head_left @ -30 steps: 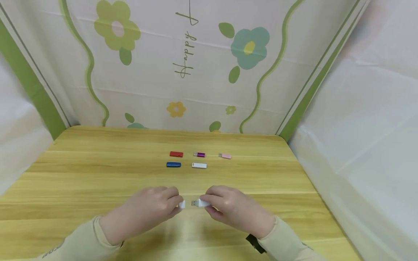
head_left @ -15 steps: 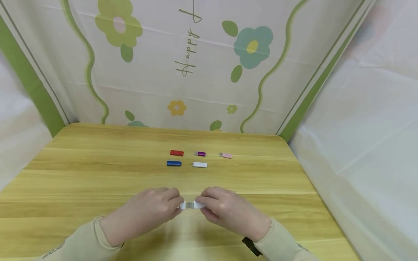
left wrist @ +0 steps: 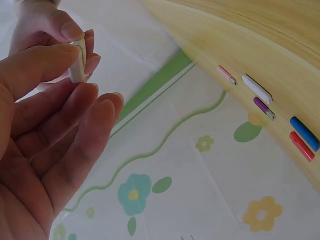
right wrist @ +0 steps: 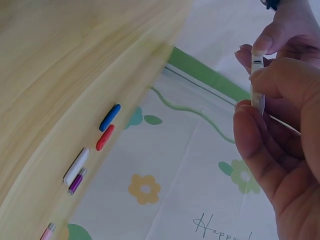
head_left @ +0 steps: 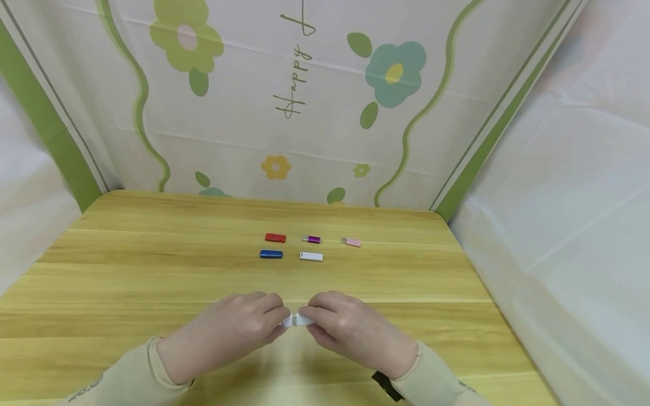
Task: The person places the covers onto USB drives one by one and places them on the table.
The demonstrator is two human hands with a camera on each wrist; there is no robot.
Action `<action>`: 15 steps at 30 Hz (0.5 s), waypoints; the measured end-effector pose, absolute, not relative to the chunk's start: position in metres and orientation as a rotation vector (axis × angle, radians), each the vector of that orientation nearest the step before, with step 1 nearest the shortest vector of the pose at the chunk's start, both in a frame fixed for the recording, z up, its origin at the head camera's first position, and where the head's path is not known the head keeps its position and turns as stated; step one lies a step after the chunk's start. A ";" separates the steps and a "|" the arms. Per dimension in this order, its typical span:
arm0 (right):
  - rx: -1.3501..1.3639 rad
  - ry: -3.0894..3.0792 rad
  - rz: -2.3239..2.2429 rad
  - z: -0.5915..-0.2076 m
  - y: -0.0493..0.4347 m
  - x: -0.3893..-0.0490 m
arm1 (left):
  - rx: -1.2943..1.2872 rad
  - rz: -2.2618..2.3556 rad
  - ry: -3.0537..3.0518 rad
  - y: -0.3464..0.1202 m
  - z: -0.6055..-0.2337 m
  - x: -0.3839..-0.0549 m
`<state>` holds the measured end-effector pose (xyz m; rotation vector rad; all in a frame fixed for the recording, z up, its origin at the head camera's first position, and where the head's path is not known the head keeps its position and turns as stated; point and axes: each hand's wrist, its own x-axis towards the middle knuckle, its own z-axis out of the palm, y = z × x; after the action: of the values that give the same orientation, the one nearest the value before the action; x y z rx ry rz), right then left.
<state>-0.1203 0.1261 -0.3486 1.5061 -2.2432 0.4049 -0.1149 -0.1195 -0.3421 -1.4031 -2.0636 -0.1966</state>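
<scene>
Between thumb and fingers my left hand (head_left: 236, 330) pinches a small white USB stick cap (head_left: 286, 322). From the other side, my right hand (head_left: 350, 331) pinches a white USB stick (head_left: 305, 320) by its body. The two white pieces sit end to end above the table, with a thin grey strip at the seam. No metal plug is clearly visible now. Fingertips hide the outer ends of both pieces. In the left wrist view the white USB stick (left wrist: 78, 62) is seen edge-on between both hands.
On the wooden table (head_left: 152, 242), beyond my hands, lie a red USB stick (head_left: 276, 238), a purple one (head_left: 312, 239), a pink one (head_left: 352, 242), a blue one (head_left: 271, 254) and another white one (head_left: 311, 256). A flowered curtain (head_left: 233, 124) hangs behind the table.
My right hand has moved left, bringing the USB stick up to the cap. The metal plug, bare a second ago, has gone inside the cap. The left hand has barely moved.
</scene>
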 end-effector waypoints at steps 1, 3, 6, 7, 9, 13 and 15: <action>1.503 -2.244 0.413 -0.349 0.126 -0.120 | -1.406 -0.206 -2.059 -0.119 -0.342 -0.115; 1.500 -2.235 0.417 -0.348 0.125 -0.119 | -1.408 -0.221 -2.047 -0.119 -0.343 -0.115; 1.501 -2.212 0.410 -0.348 0.124 -0.119 | -1.418 -0.262 -2.041 -0.120 -0.344 -0.116; 1.502 -2.203 0.408 -0.348 0.124 -0.119 | -1.425 -0.284 -2.046 -0.120 -0.344 -0.116; 1.505 -2.178 0.395 -0.348 0.124 -0.119 | -1.439 -0.325 -2.053 -0.121 -0.345 -0.116; 1.504 -2.154 0.374 -0.349 0.124 -0.118 | -1.460 -0.388 -2.055 -0.120 -0.344 -0.116; 1.505 -2.147 0.359 -0.349 0.125 -0.118 | -1.464 -0.393 -2.046 -0.120 -0.343 -0.116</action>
<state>-0.1180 0.1246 -0.3485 1.5052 -2.1466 0.3590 -0.1162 -0.1201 -0.3429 -1.4644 -2.0465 -0.3928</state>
